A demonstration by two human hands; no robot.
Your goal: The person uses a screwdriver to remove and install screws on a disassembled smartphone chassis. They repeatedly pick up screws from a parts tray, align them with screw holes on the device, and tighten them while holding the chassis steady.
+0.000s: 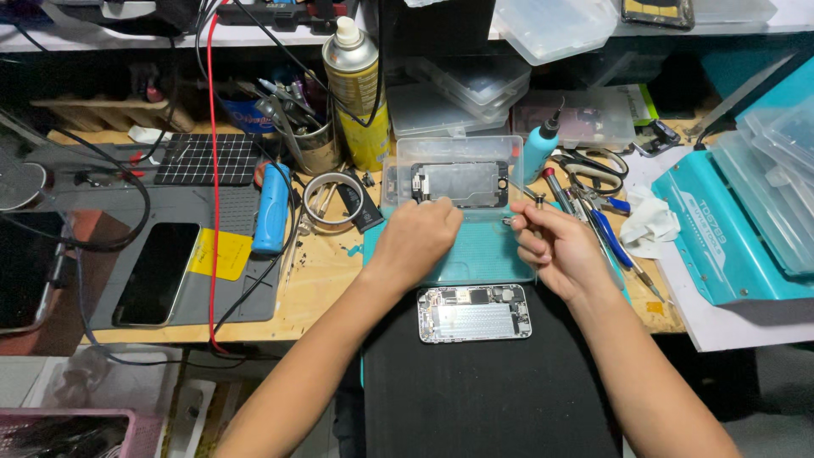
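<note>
My left hand (417, 239) rests with curled fingers on a teal work mat (487, 254), just below a detached phone screen panel (459, 183) that lies in a clear plastic tray (398, 170). My right hand (553, 246) pinches a thin metal tool (524, 197) whose tip points toward the panel's right end. An opened phone body (475, 313) with bare circuitry lies on a black pad (483, 382) below both hands.
A grey mat at the left holds a black phone (157, 273), a yellow note and a blue cylinder (272, 209). A spray can (356, 85), tool cup, tape roll, pliers, scissors, a blue-tipped bottle (539, 148) and a teal machine (729, 229) crowd the bench.
</note>
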